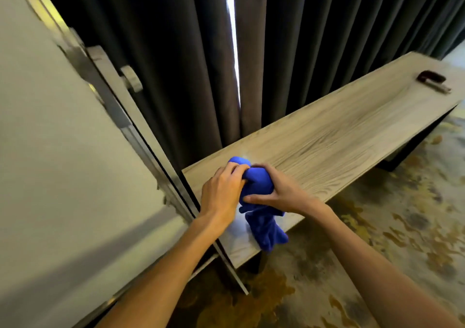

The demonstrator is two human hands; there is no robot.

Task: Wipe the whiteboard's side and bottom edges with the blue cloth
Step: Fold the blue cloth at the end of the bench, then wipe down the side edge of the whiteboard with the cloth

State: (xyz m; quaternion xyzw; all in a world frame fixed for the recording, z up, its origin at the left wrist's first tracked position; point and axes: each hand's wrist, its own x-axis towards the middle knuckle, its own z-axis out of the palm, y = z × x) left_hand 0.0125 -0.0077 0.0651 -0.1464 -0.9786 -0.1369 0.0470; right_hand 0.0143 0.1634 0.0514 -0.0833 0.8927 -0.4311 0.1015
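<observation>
The blue cloth (259,194) is bunched up above the near end of a wooden table, with a loose tail hanging down towards the table's front edge. My left hand (222,194) grips the cloth from the left and my right hand (279,194) grips it from the right. The whiteboard (63,151) fills the left of the view, tilted in the frame. Its metal side edge (141,136) runs diagonally down to the lower corner, just left of my left hand. Neither hand touches the board.
The long wooden table (339,136) stretches away to the right with a small dark object (432,79) at its far end. Dark curtains (176,63) hang behind, with a bright gap between them. Patterned carpet (390,227) covers the floor. A knob (132,78) sticks out of the whiteboard's frame.
</observation>
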